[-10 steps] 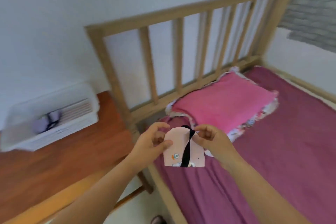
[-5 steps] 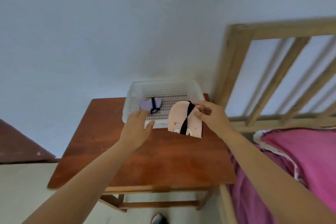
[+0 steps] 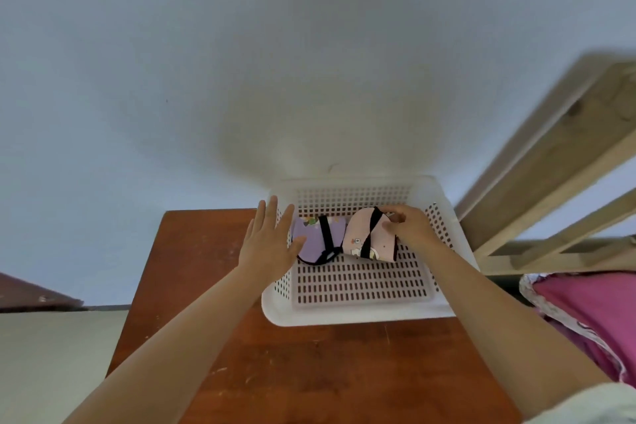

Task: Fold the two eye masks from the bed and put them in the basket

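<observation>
A white perforated basket (image 3: 358,315) stands on a brown wooden table. Inside it, at the back left, lies a folded purple eye mask (image 3: 311,241) with a black strap. Right beside it is a folded pink eye mask (image 3: 378,239) with a black strap, tilted, its lower edge over the basket floor. My right hand (image 3: 407,227) pinches the pink mask at its upper right edge. My left hand (image 3: 270,244) is flat, fingers spread, over the basket's left rim, its thumb next to the purple mask.
The wooden table (image 3: 309,372) stands against a pale wall. A wooden bed headboard (image 3: 550,162) rises at the right, with a pink pillow (image 3: 599,317) below it. A dark wooden surface (image 3: 31,296) shows at the far left.
The view swung from the bed to the table. My right hand carried the pink mask into the basket beside the purple one. My left hand let go of it and opened.
</observation>
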The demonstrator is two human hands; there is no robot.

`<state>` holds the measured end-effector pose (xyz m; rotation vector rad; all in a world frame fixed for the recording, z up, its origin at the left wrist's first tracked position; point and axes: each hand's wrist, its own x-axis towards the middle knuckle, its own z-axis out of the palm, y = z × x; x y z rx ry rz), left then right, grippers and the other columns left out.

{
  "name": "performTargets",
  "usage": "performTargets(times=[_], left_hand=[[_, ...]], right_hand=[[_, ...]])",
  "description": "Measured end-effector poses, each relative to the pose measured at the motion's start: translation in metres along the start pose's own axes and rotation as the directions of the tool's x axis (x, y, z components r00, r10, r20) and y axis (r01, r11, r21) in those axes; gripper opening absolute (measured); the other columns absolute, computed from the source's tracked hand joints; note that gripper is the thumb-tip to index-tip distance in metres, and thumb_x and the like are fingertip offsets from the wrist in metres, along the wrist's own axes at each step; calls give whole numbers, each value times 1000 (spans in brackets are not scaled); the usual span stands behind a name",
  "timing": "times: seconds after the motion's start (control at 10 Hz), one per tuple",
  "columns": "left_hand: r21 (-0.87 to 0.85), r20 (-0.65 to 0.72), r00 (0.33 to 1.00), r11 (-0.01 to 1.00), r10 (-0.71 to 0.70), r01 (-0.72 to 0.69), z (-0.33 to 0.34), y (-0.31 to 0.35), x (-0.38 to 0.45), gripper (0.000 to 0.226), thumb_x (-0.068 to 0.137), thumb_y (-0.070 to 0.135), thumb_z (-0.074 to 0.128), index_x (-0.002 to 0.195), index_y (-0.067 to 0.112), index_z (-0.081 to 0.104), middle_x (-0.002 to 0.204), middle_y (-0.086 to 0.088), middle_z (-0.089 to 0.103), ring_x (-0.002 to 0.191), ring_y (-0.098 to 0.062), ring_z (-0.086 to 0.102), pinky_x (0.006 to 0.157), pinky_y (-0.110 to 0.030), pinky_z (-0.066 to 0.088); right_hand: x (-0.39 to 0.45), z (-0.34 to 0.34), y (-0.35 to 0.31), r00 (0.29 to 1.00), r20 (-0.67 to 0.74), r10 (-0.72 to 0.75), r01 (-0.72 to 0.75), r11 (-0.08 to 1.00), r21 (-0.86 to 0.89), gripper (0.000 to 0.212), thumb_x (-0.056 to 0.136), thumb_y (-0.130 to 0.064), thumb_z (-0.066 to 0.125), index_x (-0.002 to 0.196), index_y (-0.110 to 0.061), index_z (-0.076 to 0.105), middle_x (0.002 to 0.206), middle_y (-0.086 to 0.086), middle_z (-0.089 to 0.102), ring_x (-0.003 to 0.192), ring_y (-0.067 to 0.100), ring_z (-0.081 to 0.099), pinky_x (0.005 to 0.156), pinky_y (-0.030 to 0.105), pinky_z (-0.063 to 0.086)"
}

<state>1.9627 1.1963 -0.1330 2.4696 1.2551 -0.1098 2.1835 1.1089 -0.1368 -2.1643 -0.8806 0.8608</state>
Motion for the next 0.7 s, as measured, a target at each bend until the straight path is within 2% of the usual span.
performTargets(times=[0.1,0.2,0.4,0.5,0.6,0.7], left_hand=[[-20,-4,1000,1000,-10,10,4,0,0,67,93,43,28,140,15,-9,154,-10,-18,141,-26,-19,118,-37,-3],[-33,-3,1000,999,-30,29,5,1,1,72,92,44,27,138,9,-17,152,-12,-21,141,-25,-20,117,-34,-7],[-29,11,997,997,-74,74,4,4,3,77,92,46,26,135,3,-21,152,-13,-22,140,-23,-21,114,-30,-10],[-26,23,995,995,-96,96,2,4,4,78,92,47,27,135,2,-20,152,-14,-22,140,-23,-21,114,-29,-10],[-36,31,994,993,-108,109,3,7,2,80,91,47,28,135,1,-19,152,-13,-22,140,-23,-21,114,-29,-10],[-28,27,994,994,-110,110,2,8,1,81,91,48,30,135,1,-19,152,-13,-23,140,-22,-21,114,-29,-9]], right_hand=[[10,8,3,1000,7,0,1,995,-104,36,85,1,49,120,-7,55,127,18,57,118,32,50,104,39,39],[14,13,5,1000,11,-28,29,986,-164,36,86,1,47,121,-6,54,131,17,55,120,32,49,104,37,37],[21,16,12,990,73,-120,134,962,-239,41,83,8,44,120,-6,55,129,19,57,118,31,51,101,34,39],[25,17,16,989,56,-134,144,951,-272,40,82,7,43,117,-5,58,122,20,61,112,32,53,90,29,41],[24,20,18,989,44,-142,149,937,-317,39,81,5,43,115,-5,59,120,21,62,110,33,52,88,31,41],[26,17,13,993,77,-91,112,932,-344,36,83,1,44,117,-3,56,124,22,56,115,33,49,96,36,39]])
